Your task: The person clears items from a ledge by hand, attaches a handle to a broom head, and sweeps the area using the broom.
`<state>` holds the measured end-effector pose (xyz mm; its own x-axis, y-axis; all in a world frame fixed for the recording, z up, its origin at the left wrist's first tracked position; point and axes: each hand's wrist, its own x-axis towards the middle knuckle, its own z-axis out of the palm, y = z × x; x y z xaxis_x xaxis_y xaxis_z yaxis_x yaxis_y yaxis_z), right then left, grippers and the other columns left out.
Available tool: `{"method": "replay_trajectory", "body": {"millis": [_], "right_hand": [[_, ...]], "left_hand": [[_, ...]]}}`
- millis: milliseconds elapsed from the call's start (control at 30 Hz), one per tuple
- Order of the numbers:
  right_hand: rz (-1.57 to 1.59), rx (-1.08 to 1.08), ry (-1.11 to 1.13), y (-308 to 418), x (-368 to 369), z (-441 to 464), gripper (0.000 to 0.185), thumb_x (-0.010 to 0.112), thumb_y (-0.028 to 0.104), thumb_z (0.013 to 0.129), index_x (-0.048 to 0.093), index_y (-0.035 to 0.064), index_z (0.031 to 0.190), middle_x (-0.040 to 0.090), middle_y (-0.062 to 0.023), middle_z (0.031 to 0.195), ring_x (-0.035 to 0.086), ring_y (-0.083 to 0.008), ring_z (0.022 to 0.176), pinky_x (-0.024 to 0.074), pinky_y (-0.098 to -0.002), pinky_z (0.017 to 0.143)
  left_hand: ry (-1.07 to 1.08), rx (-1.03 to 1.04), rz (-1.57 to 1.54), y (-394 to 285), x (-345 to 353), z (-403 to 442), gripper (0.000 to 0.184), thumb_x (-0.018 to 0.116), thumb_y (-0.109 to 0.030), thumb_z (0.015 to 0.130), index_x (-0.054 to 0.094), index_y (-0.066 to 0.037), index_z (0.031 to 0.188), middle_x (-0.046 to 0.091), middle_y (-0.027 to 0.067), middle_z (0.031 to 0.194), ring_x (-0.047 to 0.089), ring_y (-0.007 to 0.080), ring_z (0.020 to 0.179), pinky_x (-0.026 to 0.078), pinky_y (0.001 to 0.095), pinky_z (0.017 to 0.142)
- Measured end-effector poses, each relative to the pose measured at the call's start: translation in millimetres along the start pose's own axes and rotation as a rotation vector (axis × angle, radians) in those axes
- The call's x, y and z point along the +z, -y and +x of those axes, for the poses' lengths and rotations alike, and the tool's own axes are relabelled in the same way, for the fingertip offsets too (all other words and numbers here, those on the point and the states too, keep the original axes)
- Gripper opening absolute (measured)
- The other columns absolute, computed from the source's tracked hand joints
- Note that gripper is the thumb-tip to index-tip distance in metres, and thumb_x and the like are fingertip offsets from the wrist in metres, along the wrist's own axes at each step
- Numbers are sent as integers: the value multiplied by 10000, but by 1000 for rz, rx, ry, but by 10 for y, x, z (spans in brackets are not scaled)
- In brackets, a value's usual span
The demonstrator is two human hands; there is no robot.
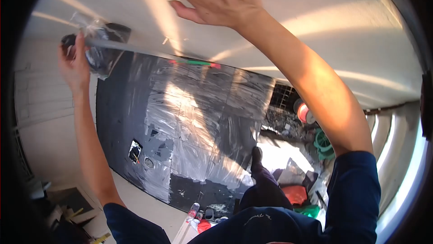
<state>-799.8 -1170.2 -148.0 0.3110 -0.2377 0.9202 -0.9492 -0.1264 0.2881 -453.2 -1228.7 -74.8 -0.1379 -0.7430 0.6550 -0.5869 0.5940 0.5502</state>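
Observation:
My left hand (76, 65) is wrapped round a dark roll (68, 41) at the upper left. Crumpled clear plastic film (97, 50) hangs beside it, and a pale strip (131, 46) stretches from there along the upper edge of the dark tiled surface (131, 81). High in the middle, my right hand (216, 0) is spread out over the pale wall (293, 4), its fingertips cut off by the frame edge; whether it touches the wall I cannot tell. A green and pink level-like piece (196, 63) sits along the top of the tiles.
Whitish smears cover many tiles. An open socket box (135, 151) with wires and a round hole (149, 162) are at the lower left. Rubble, a green round object (322, 144) and a red bag (295, 195) lie at right. Bottles (194, 210) stand at the bottom.

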Motion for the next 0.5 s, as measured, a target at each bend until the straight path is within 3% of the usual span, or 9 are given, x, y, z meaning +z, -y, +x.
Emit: {"method": "replay_trajectory", "body": {"millis": [67,133,200,233,333,400,433,467,500], "right_hand": [[18,-42,-80,-50,-8,-5,626,548,455,798,506,36,1261,375,-282,1483,259,-446,1433,64,-604,1188],[-4,-76,-183,-44,-71,44,632,568,441,762,537,2,1215,355,-310,1477,224,-456,1442,63,-584,1203],[159,-2,-117,20,-325,8,605,590,416,760,558,-18,1179,300,-330,1497,163,-464,1456,50,-562,1211],[154,46,-135,67,-341,10,580,607,391,758,566,-28,1158,275,-337,1504,136,-469,1459,43,-549,1215],[400,329,-278,316,-711,-271,409,632,265,805,597,-42,1073,414,-334,1397,321,-443,1377,227,-494,1168],[605,699,-169,702,-1068,-751,438,667,299,792,600,-1,1103,489,-306,1346,422,-428,1319,282,-543,1124],[668,917,1,925,-1281,-1249,545,697,383,755,591,41,1166,481,-284,1352,417,-430,1303,242,-614,1107],[542,962,8,1110,-1565,-1790,449,716,320,761,624,-31,1027,481,-339,1276,439,-457,1243,315,-578,1079],[563,1226,427,1267,-2209,-2246,529,697,374,808,620,-50,1114,461,-351,1314,412,-469,1283,333,-542,1080]], "left_hand": [[-48,55,-26,-514,-35,-476,219,701,-137,927,609,14,1055,679,77,942,633,100,807,523,245,688],[-95,59,-99,-937,-118,-1009,226,692,-57,914,579,36,1087,664,132,990,661,172,821,565,289,781],[-92,144,61,-1420,-190,-1628,244,689,-54,912,564,50,1094,652,143,960,669,242,880,565,345,847],[-147,104,-35,-1624,-179,-1950,251,688,-60,911,563,51,1097,640,152,971,664,275,914,554,383,865],[-137,51,-328,-2184,-187,-2932,273,683,-66,889,584,24,1126,605,167,1043,631,371,1046,499,486,923],[-66,23,-422,-2497,-317,-3507,384,746,-118,850,561,-18,1172,577,124,1119,587,380,1151,426,509,1028],[-164,-16,-527,-2719,-253,-3651,268,738,-130,859,626,-40,1085,605,73,1027,608,284,963,479,422,905],[-269,-54,-629,-2876,-220,-3737,159,730,-143,867,691,-63,998,633,23,935,629,188,774,531,335,781],[-279,-110,-774,-2908,-411,-3860,170,723,-155,866,666,-76,1005,590,10,921,621,189,802,517,350,805]]}}
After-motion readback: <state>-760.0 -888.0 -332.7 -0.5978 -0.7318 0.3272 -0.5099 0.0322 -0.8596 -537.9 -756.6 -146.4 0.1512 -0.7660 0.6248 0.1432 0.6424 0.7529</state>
